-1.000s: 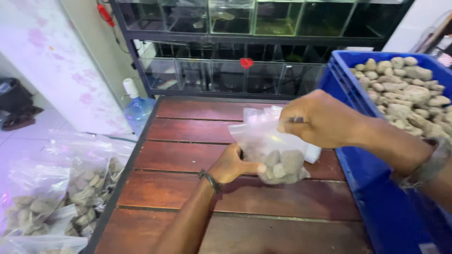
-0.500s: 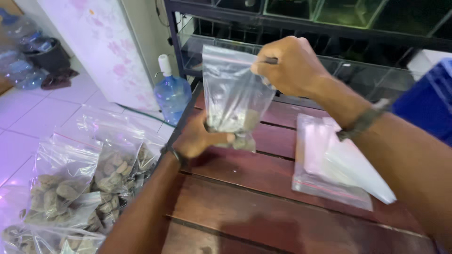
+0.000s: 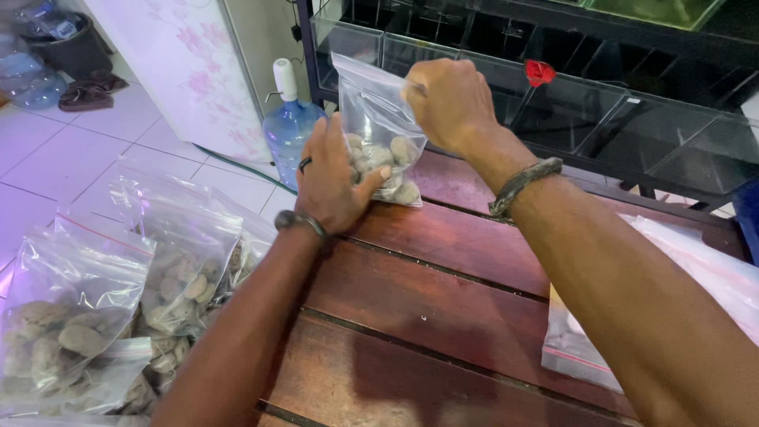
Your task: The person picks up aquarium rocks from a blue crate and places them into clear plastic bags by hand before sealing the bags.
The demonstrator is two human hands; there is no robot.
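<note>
**Over the tabletop's far edge: closing a bag of stones**

Over the far edge of the wooden tabletop (image 3: 443,316), the left hand (image 3: 336,178) cups the clear zip bag (image 3: 378,134) from below, its grip wrapped around the pale stones (image 3: 387,162) inside. The right hand (image 3: 447,99) is fisted tight on the bag's top edge. Sealing well likely means keeping the bag upright and pinching evenly along the strip. Filled bags (image 3: 118,292) of similar stones lie at left; flat empty bags (image 3: 711,277) lie at right.
</note>
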